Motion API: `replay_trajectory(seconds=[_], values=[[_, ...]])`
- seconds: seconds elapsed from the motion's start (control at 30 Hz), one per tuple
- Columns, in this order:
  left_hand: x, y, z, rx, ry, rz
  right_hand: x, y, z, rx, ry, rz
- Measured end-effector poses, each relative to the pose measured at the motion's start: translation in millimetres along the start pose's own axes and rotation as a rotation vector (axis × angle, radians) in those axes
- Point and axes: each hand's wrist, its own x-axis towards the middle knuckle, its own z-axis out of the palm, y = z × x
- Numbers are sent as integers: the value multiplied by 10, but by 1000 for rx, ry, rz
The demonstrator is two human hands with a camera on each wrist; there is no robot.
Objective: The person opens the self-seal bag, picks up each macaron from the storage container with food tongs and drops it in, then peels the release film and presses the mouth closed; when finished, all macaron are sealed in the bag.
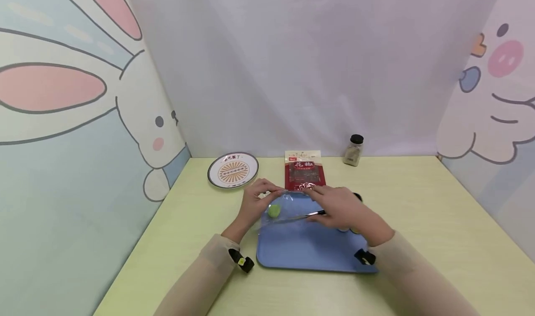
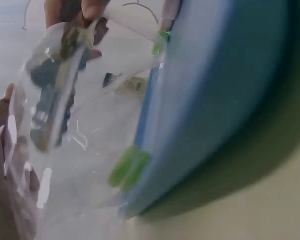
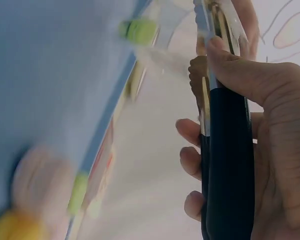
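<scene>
My left hand [image 1: 255,201] pinches the upper edge of a clear plastic bag [image 2: 97,130], which hangs over the left part of a blue tray [image 1: 311,253]. In my right hand [image 1: 340,208] is a pair of food tongs [image 3: 232,165] with black handles and scalloped metal ends. The tong arms stand apart, their ends at the bag; whether both are inside it cannot be told. A green piece [image 1: 274,210] shows through or beside the bag, its kind unclear. My right hand partly hides some jars on the tray.
A white patterned plate [image 1: 215,170] lies back left. Behind the tray is a red packet [image 1: 304,172] with a clear window. A black-lidded seasoning jar [image 1: 353,152] stands near the back curtain. Blurred jars [image 3: 42,182], one beside a yellow object, show at the right wrist view's lower left.
</scene>
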Motion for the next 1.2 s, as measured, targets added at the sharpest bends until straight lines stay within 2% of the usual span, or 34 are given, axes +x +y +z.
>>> replay_trajectory(seconds=[0.1, 0.23, 0.37, 0.43, 0.53, 0.67, 0.87, 1.1, 1.2], values=[[-38, -71, 46, -8, 10, -20, -315, 179, -39, -7, 36, 84], [-71, -129, 78, -2, 43, -36, -740, 386, -7, 20, 80, 242], [-99, -161, 99, 10, 52, -57, -1113, 489, 49, 59, 61, 373], [-125, -180, 124, 10, 44, -53, -1276, 505, 66, 80, 60, 395], [-203, -379, 192, 16, 32, -17, -1466, 512, 73, 111, 61, 379], [-274, -614, 249, 39, 59, 14, -1558, 528, 62, 126, 69, 323], [-276, -616, 237, 38, 121, 27, -1561, 506, 8, 104, -8, 354], [-278, -621, 220, 83, 125, 18, -1510, 460, 19, 96, 27, 276], [-278, -619, 208, 104, 116, 2, -1491, 441, 22, 63, 22, 272]])
